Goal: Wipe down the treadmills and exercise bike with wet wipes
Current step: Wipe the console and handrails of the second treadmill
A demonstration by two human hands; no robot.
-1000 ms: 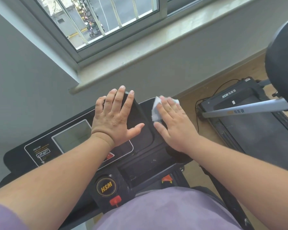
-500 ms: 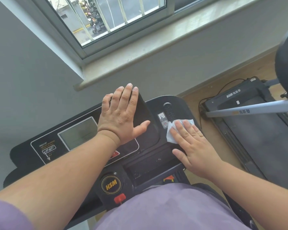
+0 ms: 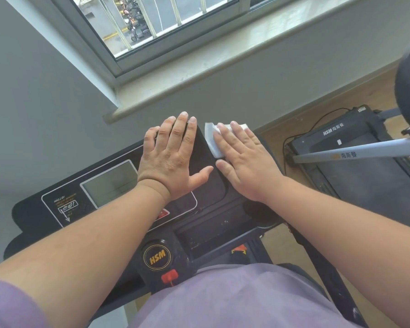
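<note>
On the far right corner of the treadmill console (image 3: 118, 209), the right hand (image 3: 244, 162) lay flat with straight fingers, pressing a white wet wipe (image 3: 212, 140) onto the black surface; the wipe showed past the fingertips and along the index-finger side. Just beside it, the left hand (image 3: 171, 159) rested palm-down with fingers extended on the dark panel to the right of the display screen (image 3: 110, 183), holding nothing, apparently bracing the console. The two hands were close, thumbs nearly touching. A second treadmill (image 3: 365, 166) lay on the wooden floor (image 3: 294, 119) to the right, its pale handlebar (image 3: 355, 151) folded across the deck.

To do this pass well, I judged the palm should keep even pressure so the whole wipe stays in contact, moving in overlapping strokes toward the near edge and into the recessed tray, where specks of dust appeared. The wipe looked bunched at one side; flattening it would cover more. The screen and left side probably remained to be done.
</note>
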